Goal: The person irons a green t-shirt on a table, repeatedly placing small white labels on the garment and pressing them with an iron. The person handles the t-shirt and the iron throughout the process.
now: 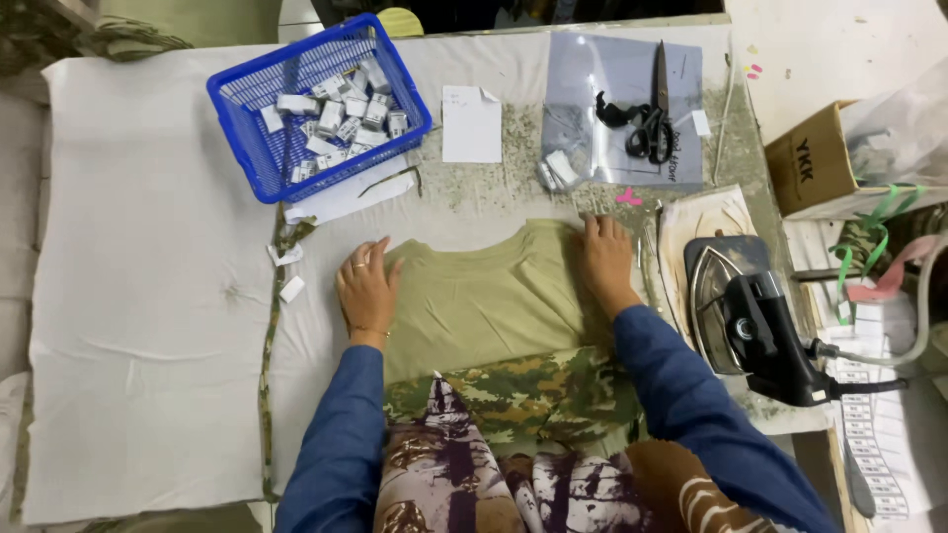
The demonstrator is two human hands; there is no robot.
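Observation:
An olive-green garment piece [489, 296] lies flat on the white padded table [148, 296], with a camouflage-print part [523, 395] at its near end. My left hand [366, 286] rests flat on the garment's left edge, fingers spread. My right hand [604, 259] presses flat on its upper right corner. Neither hand holds anything. Both arms wear blue sleeves.
A blue basket [247, 123] of small white labels stands at the back left. White paper [471, 123], black scissors [647, 123] on a clear sheet, and a black iron [755, 321] on its pad lie to the right. A cardboard box [815, 163] sits far right.

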